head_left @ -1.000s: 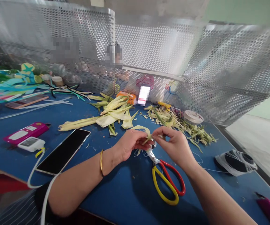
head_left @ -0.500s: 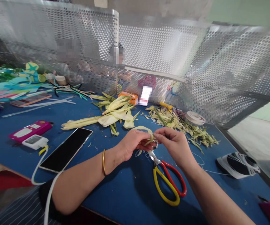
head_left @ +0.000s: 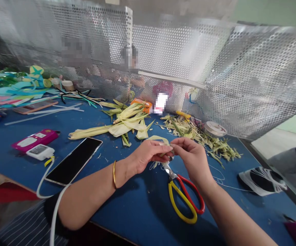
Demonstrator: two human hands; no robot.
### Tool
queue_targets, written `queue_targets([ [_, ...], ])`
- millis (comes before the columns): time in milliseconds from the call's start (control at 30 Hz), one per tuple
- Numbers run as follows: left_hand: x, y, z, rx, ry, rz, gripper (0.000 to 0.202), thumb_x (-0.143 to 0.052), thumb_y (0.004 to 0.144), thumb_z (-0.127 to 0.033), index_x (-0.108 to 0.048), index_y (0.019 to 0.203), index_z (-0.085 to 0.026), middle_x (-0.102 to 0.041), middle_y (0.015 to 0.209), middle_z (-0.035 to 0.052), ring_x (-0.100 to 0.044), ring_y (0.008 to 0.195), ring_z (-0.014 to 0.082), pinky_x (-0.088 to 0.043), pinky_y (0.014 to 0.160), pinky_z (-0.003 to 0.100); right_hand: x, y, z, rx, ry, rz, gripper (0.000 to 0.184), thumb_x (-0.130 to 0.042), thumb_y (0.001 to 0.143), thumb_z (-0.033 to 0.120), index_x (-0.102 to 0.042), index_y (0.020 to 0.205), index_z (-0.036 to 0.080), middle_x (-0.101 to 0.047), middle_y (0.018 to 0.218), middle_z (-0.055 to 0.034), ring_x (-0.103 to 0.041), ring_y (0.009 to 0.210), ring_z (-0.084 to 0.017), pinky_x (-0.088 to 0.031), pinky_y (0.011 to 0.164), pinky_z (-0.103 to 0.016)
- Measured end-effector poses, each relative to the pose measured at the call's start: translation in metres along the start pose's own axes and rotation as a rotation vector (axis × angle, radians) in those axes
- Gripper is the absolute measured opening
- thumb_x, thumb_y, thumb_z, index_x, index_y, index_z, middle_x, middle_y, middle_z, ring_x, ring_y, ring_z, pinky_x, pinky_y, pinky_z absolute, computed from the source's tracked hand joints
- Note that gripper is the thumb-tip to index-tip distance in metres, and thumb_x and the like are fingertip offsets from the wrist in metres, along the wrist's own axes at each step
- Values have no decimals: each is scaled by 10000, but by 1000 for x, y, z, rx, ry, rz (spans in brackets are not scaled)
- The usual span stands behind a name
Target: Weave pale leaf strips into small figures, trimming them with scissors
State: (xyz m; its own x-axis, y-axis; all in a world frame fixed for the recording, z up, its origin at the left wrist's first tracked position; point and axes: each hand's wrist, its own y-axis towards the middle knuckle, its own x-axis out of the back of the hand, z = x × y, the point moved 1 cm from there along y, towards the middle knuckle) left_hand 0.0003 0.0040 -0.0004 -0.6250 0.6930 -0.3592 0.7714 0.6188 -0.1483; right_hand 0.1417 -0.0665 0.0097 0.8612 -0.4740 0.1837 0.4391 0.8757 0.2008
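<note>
My left hand (head_left: 148, 156) and my right hand (head_left: 191, 158) meet over the blue table (head_left: 127, 212), fingertips pinched together on a pale yellow-green leaf strip (head_left: 160, 139) that arches up behind the left thumb. Thin white thread hangs under the strip near the left fingers. Scissors (head_left: 182, 194) with one red and one yellow handle lie on the table just below both hands, blades pointing toward them. A gold bangle sits on my left wrist.
Pale leaves (head_left: 122, 126) and leaf scraps (head_left: 201, 136) lie behind the hands. A black phone (head_left: 73, 160), a pink device (head_left: 35, 138) and a white charger lie left. A thread spool (head_left: 262, 179) sits right. A perforated metal screen (head_left: 178, 54) stands behind; people sit beyond it.
Both hands stay pinched on the strip with only small finger shifts. The view has shifted slightly.
</note>
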Motion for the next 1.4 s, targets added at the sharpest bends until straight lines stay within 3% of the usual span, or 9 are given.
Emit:
queue_targets([
  [100, -2, 1, 2, -12, -13, -36, 343, -881, 564, -342, -753, 790, -117, -715, 833, 81, -647, 711, 128, -524, 744, 261, -2, -2, -1, 42, -46, -22, 134, -700, 741, 317, -683, 781, 190, -674, 673, -4, -588, 603, -153, -462, 599, -286],
  [267, -4, 2, 4, -29, -12, -86, 299, -870, 609, -341, -735, 754, -117, -698, 750, 56, -637, 655, 119, -525, 724, 274, -4, -5, 2, 115, -121, 6, 104, -643, 790, 287, -661, 739, 198, -641, 615, 5, -584, 599, -159, -462, 608, -289],
  [433, -4, 0, 1, -47, 73, -60, 259, -836, 659, -357, -718, 718, -134, -689, 725, 44, -613, 621, 110, -519, 704, 275, 6, -4, 10, 367, -425, -8, 132, -610, 862, 304, -707, 867, 214, -670, 843, -46, -611, 803, -200, -472, 750, -344],
  [567, -5, -2, 4, -46, 209, 9, 234, -803, 678, -348, -711, 676, -134, -676, 687, 51, -606, 613, 120, -509, 668, 268, 11, -4, 17, 480, -544, 141, 112, -639, 869, 297, -727, 892, 230, -650, 852, -46, -606, 817, -196, -457, 745, -335],
  [733, -9, -3, 8, -15, 301, 109, 153, -741, 716, -276, -701, 638, -151, -666, 656, 31, -600, 586, 118, -504, 639, 257, 14, -2, 17, 395, -588, 284, 62, -658, 831, 242, -691, 781, 223, -623, 755, -7, -566, 708, -154, -417, 646, -286],
  [867, -10, -5, 8, 8, 306, 133, 138, -736, 736, -279, -719, 676, -155, -683, 688, 39, -616, 604, 124, -517, 661, 267, 15, -2, 19, 326, -495, 306, 149, -631, 843, 283, -628, 715, 209, -593, 708, 6, -522, 657, -137, -404, 611, -270],
  [1067, -12, -5, 8, -1, 343, 144, 172, -709, 749, -295, -711, 654, -152, -697, 684, 53, -607, 594, 129, -508, 639, 264, 9, -5, 23, 282, -202, 149, 183, -579, 873, 315, -543, 726, 213, -495, 566, 50, -446, 501, -103, -358, 489, -245],
  [1200, -13, -6, 7, 11, 353, 163, 133, -684, 759, -249, -720, 674, -154, -688, 661, 39, -607, 594, 120, -507, 630, 245, 10, -5, 23, 271, -18, 36, 156, -577, 905, 317, -520, 794, 224, -540, 522, 63, -519, 460, -108, -424, 508, -252],
  [1400, -14, -7, 7, 13, 368, 207, 135, -711, 756, -251, -720, 656, -161, -684, 654, 48, -618, 609, 135, -527, 636, 261, 16, -3, 28, 317, 131, -88, 149, -552, 926, 336, -471, 840, 245, -620, 652, 40, -672, 610, -148, -545, 638, -299],
])
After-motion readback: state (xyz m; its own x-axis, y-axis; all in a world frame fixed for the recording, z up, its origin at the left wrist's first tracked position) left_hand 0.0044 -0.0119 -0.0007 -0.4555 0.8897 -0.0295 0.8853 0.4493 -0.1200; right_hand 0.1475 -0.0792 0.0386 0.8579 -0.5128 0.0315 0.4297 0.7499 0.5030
